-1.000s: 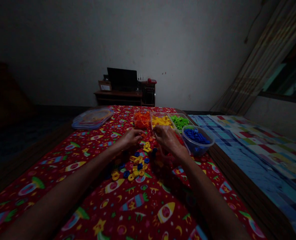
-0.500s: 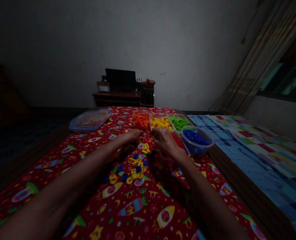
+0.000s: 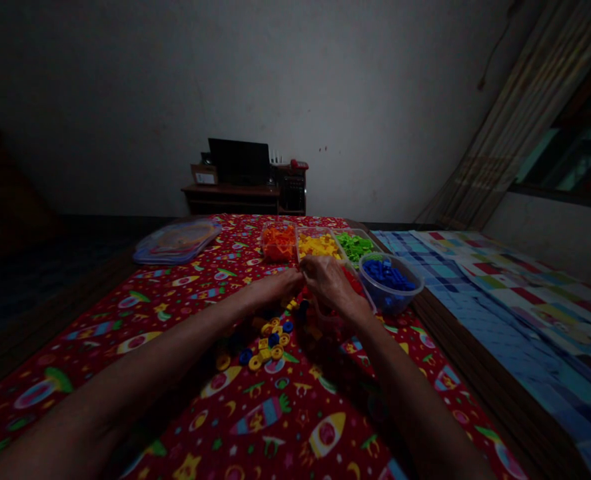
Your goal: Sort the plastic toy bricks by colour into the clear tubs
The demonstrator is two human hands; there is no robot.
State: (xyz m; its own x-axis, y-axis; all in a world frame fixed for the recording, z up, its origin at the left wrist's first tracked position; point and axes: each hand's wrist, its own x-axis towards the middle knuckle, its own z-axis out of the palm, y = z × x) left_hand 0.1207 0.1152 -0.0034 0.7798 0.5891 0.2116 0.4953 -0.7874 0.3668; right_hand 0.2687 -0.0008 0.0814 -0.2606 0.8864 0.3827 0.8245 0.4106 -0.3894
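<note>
My left hand (image 3: 279, 285) and my right hand (image 3: 329, 283) meet over the far end of a loose pile of small yellow, blue and red plastic pieces (image 3: 270, 340) on a red rocket-print cloth (image 3: 255, 413). Both hands have their fingers curled together, fingertips almost touching. What they pinch is too small and dark to name. Just beyond the hands stand clear tubs of orange pieces (image 3: 278, 241), yellow pieces (image 3: 319, 245) and green pieces (image 3: 355, 245). A round bowl of blue pieces (image 3: 389, 280) sits right of my right hand, with a tub of red pieces (image 3: 355, 283) partly hidden behind that hand.
A stack of clear lids (image 3: 178, 240) lies at the far left of the cloth. A chequered blue and multicolour mat (image 3: 515, 300) covers the floor to the right. A dark desk with a monitor (image 3: 242, 177) stands against the back wall. Curtains (image 3: 520, 113) hang at the right.
My left hand has slid right from beside the orange tub to meet my right hand. The right hand stayed near the red tub. The view shifted slightly.
</note>
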